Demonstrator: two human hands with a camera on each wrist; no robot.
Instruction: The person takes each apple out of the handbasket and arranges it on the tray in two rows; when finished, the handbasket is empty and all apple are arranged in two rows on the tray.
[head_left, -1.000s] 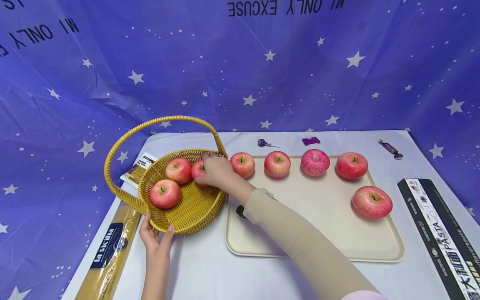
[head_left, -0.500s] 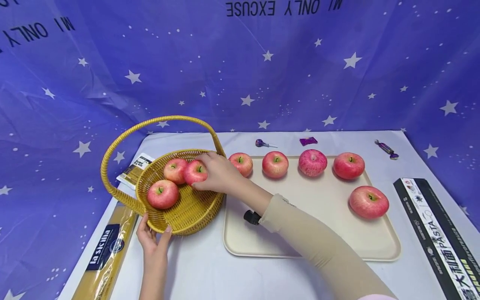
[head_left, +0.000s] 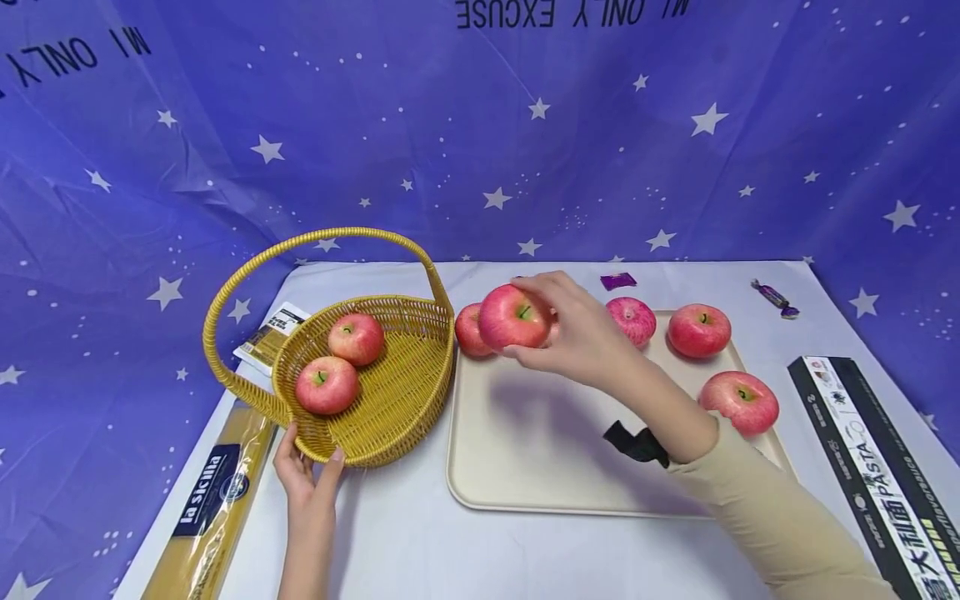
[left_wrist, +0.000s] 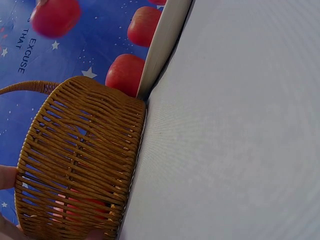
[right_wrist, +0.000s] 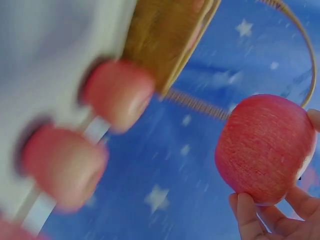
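A: Report the right hand (head_left: 581, 337).

B: The right hand grips an apple (head_left: 513, 317), fingers curled round it from the right side and from above. The apple is held in the air above the left rear corner of the tray (head_left: 525, 467), stem side up. The right wrist view shows fingertips (right_wrist: 247, 210) under the apple and it clear of any surface.

A: Left hand (head_left: 303, 477)?

B: It grips the near rim of the basket (head_left: 405, 392), thumb on the outer wall, fingers beside it. The left wrist view shows the basket's woven wall close to the tray's edge; whether they touch cannot be told.

A: Basket contents?

B: Two apples: front apple (head_left: 326, 386) near the left wall, rear apple (head_left: 356, 338) behind it. They lie just beside each other. The handle (head_left: 315, 242) arches upright over the basket.

A: Tray contents?

B: Four apples are visible: one at the left rear (head_left: 467, 330), partly behind the held apple, two further along the rear row (head_left: 633, 319) (head_left: 699, 331), and one at the right edge (head_left: 742, 403). The hand may hide more.

A: Remaining items on the worktop (head_left: 420, 542)?

B: A spaghetti pack (head_left: 210, 508) at the left, a pasta box (head_left: 881, 467) at the right, and two wrapped sweets (head_left: 618, 281) (head_left: 776, 297) behind the tray.
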